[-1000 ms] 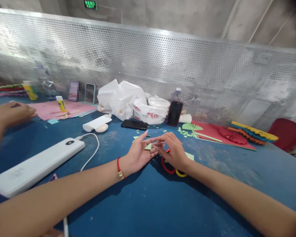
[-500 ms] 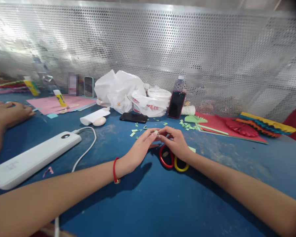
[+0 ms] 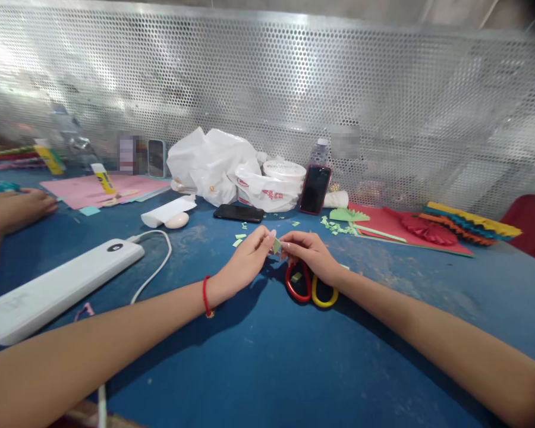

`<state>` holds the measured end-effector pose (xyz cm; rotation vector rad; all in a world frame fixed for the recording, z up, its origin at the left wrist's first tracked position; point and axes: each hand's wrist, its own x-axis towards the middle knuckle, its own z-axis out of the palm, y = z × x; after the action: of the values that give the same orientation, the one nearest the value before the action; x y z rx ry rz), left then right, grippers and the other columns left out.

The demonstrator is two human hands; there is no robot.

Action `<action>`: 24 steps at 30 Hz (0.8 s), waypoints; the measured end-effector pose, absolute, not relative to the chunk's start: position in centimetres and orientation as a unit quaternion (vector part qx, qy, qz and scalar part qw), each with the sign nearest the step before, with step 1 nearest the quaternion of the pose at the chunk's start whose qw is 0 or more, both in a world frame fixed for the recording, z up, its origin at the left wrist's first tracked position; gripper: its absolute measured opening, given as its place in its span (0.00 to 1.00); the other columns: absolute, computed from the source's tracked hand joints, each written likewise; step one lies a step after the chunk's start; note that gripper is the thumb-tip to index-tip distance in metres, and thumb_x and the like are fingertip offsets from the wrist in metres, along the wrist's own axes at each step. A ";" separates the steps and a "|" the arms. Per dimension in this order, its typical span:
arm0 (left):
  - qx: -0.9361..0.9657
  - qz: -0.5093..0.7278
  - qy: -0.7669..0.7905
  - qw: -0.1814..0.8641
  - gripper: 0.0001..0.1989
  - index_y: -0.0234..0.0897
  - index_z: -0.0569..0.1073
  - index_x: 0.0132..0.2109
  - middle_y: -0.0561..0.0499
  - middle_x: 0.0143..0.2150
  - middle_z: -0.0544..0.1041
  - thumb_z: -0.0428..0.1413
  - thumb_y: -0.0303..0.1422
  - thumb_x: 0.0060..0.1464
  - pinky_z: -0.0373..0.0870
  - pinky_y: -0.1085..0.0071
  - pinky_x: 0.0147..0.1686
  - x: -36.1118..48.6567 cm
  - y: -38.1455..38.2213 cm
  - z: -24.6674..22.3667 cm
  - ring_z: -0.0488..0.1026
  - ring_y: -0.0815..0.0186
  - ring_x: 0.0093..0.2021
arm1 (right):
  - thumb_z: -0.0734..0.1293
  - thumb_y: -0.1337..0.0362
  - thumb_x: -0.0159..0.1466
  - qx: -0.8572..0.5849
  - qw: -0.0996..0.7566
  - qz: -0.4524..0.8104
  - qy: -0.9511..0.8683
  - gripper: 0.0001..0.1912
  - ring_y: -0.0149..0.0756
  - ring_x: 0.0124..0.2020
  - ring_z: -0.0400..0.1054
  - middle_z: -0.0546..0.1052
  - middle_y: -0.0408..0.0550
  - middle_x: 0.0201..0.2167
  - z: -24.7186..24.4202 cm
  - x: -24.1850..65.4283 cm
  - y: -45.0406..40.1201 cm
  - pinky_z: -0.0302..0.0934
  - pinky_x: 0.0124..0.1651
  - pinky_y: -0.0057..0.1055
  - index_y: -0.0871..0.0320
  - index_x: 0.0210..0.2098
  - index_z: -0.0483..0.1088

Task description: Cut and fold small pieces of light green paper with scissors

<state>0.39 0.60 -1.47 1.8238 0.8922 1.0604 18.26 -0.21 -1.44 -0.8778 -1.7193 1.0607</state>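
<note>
Between thumb and fingers of my left hand (image 3: pixel 248 252) is a small piece of green paper (image 3: pixel 277 245). My right hand (image 3: pixel 312 254) is pinched at the right edge of the same piece, its fingertips close to those of the left. Below my right hand lies a pair of scissors (image 3: pixel 298 299) with one red and one yellow handle loop; its blades are hidden. A green scrap shows inside the red loop. Just beyond my hands, small green paper scraps (image 3: pixel 237 242) are scattered on the blue table (image 3: pixel 267 368).
A white power bank (image 3: pixel 66 291) with a cable lies left, near another person's hand (image 3: pixel 22 205). Behind are a black phone (image 3: pixel 238 213), white plastic bags (image 3: pixel 214 163) and a propped phone (image 3: pixel 314 189). Red paper (image 3: pixel 378 223) with folded fans lies right; a perforated metal panel (image 3: pixel 267 77) stands behind.
My hands have turned and drawn slightly apart at the fingertips, so the green paper piece now shows between them. The other person's hand now has something teal at it.
</note>
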 end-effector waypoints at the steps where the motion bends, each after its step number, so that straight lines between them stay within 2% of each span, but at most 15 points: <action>1: 0.741 0.411 0.354 0.395 0.17 0.38 0.61 0.31 0.56 0.29 0.64 0.45 0.43 0.65 0.61 0.72 0.36 0.4 0.5 -1.5 0.63 0.68 0.32 | 0.67 0.60 0.62 -0.353 0.449 0.436 -0.696 0.08 0.29 0.24 0.67 0.75 0.42 0.25 -1.5 18.3 -0.2 0.61 0.29 0.26 0.58 0.33 0.74; 6: 0.785 0.388 0.341 0.342 0.16 0.37 0.63 0.31 0.56 0.28 0.66 0.45 0.40 0.65 0.58 0.73 0.33 0.2 0.6 -1.5 0.62 0.68 0.30 | 0.66 0.61 0.62 -0.342 0.434 0.450 -0.702 0.07 0.29 0.25 0.68 0.76 0.42 0.25 -1.5 18.4 -0.2 0.62 0.31 0.26 0.58 0.32 0.73; 13: 0.756 0.402 0.323 0.402 0.14 0.38 0.65 0.32 0.53 0.31 0.72 0.46 0.40 0.64 0.62 0.71 0.40 0.3 0.6 -1.5 0.67 0.65 0.36 | 0.63 0.57 0.65 -0.339 0.436 0.462 -0.694 0.11 0.29 0.24 0.67 0.75 0.42 0.25 -1.3 18.5 -0.3 0.64 0.31 0.27 0.57 0.31 0.72; 19: 0.738 0.412 0.359 0.396 0.15 0.37 0.65 0.27 0.56 0.25 0.63 0.51 0.39 0.60 0.56 0.72 0.32 0.4 0.5 -1.0 0.59 0.68 0.29 | 0.70 0.53 0.60 -0.351 0.429 0.471 -0.687 0.13 0.29 0.22 0.67 0.73 0.39 0.21 -1.6 18.3 -0.2 0.62 0.29 0.27 0.57 0.31 0.70; 24: 0.715 0.394 0.363 0.449 0.16 0.36 0.66 0.24 0.56 0.24 0.63 0.55 0.39 0.56 0.55 0.72 0.31 0.3 0.7 -0.8 0.58 0.68 0.29 | 0.69 0.55 0.60 -0.335 0.416 0.487 -0.691 0.13 0.28 0.21 0.66 0.72 0.38 0.19 -1.8 18.3 -0.1 0.62 0.29 0.27 0.57 0.29 0.67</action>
<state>0.25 0.72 -0.77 1.7701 0.8978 0.9746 18.29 -0.10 -1.83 -0.8421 -1.7366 1.2223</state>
